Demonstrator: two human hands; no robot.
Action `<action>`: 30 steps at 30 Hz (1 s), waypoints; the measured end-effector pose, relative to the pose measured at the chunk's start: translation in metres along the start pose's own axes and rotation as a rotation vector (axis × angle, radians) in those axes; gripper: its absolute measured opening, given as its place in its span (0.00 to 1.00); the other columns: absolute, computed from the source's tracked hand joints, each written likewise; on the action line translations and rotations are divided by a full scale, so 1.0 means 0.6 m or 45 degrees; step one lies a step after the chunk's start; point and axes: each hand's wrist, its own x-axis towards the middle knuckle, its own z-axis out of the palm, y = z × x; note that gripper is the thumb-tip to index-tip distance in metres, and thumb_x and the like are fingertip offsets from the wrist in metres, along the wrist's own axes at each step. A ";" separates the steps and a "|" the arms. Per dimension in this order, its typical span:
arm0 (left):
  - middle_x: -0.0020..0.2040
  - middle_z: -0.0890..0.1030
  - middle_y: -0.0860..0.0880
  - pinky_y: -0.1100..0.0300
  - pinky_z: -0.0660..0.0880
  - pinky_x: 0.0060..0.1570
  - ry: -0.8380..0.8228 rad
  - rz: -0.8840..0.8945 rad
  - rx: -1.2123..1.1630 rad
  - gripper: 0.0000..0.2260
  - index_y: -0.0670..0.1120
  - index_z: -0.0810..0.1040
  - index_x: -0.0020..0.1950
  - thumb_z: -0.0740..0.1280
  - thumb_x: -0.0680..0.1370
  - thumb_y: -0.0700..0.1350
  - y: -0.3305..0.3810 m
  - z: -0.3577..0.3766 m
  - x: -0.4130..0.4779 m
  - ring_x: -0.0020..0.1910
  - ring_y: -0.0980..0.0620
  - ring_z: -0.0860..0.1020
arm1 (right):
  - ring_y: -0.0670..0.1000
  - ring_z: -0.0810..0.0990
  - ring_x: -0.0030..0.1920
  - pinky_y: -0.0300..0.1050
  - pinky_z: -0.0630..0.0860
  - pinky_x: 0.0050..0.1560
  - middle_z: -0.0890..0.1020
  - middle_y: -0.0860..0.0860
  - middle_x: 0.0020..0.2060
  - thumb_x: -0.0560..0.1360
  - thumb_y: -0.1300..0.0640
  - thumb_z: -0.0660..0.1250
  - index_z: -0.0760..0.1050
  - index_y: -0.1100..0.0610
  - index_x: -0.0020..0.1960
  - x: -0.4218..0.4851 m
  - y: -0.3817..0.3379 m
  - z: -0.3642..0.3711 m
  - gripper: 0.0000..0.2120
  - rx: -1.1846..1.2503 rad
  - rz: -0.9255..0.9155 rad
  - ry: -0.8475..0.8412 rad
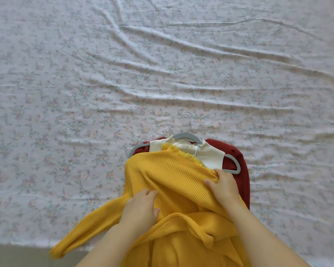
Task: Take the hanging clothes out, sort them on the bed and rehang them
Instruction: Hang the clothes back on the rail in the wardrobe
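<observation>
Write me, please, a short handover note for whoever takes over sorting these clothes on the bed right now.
Left hand: lies on the yellow sweater; grip unclear.
Right hand: pinches the sweater's shoulder.
Pile near the bed's front edge: yellow sweater on top, cream top beneath, red garment lowest, on grey hangers.
Done: clothes lie on the floral sheet.
Left: sort them, rehang.
</observation>
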 end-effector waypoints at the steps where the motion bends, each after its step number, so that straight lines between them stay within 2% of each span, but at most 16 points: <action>1: 0.68 0.66 0.53 0.57 0.67 0.61 0.003 0.003 -0.007 0.23 0.51 0.60 0.73 0.59 0.79 0.53 0.002 -0.001 0.000 0.66 0.51 0.67 | 0.55 0.73 0.59 0.52 0.72 0.59 0.76 0.56 0.58 0.71 0.47 0.70 0.72 0.57 0.65 -0.002 -0.002 -0.004 0.26 0.011 -0.025 -0.008; 4: 0.67 0.66 0.53 0.57 0.67 0.61 0.013 0.022 -0.020 0.23 0.51 0.60 0.72 0.59 0.79 0.53 0.007 -0.008 0.002 0.65 0.51 0.68 | 0.53 0.74 0.58 0.49 0.72 0.58 0.77 0.53 0.56 0.71 0.47 0.70 0.74 0.52 0.63 -0.011 -0.009 -0.013 0.22 0.038 -0.087 0.012; 8: 0.67 0.66 0.52 0.57 0.67 0.61 0.025 0.036 -0.014 0.23 0.51 0.61 0.72 0.59 0.79 0.53 0.013 -0.014 0.005 0.65 0.51 0.67 | 0.52 0.75 0.60 0.46 0.71 0.53 0.78 0.51 0.59 0.74 0.41 0.64 0.69 0.50 0.67 0.003 -0.030 -0.029 0.24 0.087 -0.030 -0.065; 11: 0.67 0.66 0.53 0.57 0.66 0.61 0.033 0.035 -0.012 0.23 0.51 0.61 0.72 0.59 0.79 0.53 0.009 -0.011 0.010 0.65 0.52 0.67 | 0.53 0.72 0.64 0.48 0.70 0.56 0.74 0.52 0.64 0.75 0.40 0.60 0.65 0.52 0.70 0.037 -0.052 -0.033 0.27 0.062 0.014 -0.172; 15: 0.66 0.67 0.54 0.58 0.67 0.60 0.011 0.006 -0.015 0.23 0.52 0.61 0.72 0.59 0.78 0.54 -0.002 -0.001 0.014 0.64 0.52 0.68 | 0.54 0.72 0.64 0.49 0.69 0.60 0.73 0.52 0.66 0.77 0.44 0.60 0.65 0.52 0.71 0.072 -0.080 -0.015 0.25 0.051 0.006 -0.234; 19: 0.67 0.66 0.55 0.59 0.65 0.62 -0.009 -0.026 -0.036 0.22 0.53 0.62 0.72 0.60 0.78 0.54 -0.015 0.007 0.011 0.65 0.53 0.67 | 0.54 0.75 0.60 0.50 0.72 0.57 0.78 0.51 0.60 0.75 0.51 0.64 0.73 0.52 0.65 0.081 -0.099 0.002 0.19 0.185 0.047 -0.074; 22: 0.67 0.66 0.55 0.58 0.66 0.61 0.005 -0.026 -0.047 0.22 0.53 0.62 0.71 0.59 0.78 0.53 -0.019 0.000 0.007 0.65 0.52 0.68 | 0.53 0.76 0.58 0.42 0.70 0.51 0.80 0.51 0.56 0.74 0.54 0.68 0.76 0.52 0.62 0.059 -0.101 -0.004 0.16 0.296 0.002 0.082; 26: 0.67 0.66 0.54 0.57 0.67 0.60 0.068 0.004 -0.042 0.22 0.52 0.61 0.72 0.59 0.79 0.53 -0.012 -0.026 0.000 0.65 0.52 0.68 | 0.47 0.77 0.56 0.40 0.70 0.51 0.82 0.47 0.53 0.73 0.57 0.70 0.78 0.50 0.58 -0.003 -0.112 -0.034 0.14 0.428 -0.238 0.249; 30: 0.69 0.64 0.53 0.59 0.66 0.63 0.279 0.067 -0.122 0.22 0.51 0.59 0.73 0.58 0.79 0.51 0.004 -0.074 -0.018 0.66 0.53 0.66 | 0.48 0.79 0.55 0.47 0.75 0.54 0.82 0.46 0.53 0.72 0.61 0.70 0.79 0.50 0.58 -0.079 -0.139 -0.073 0.16 0.364 -0.491 0.394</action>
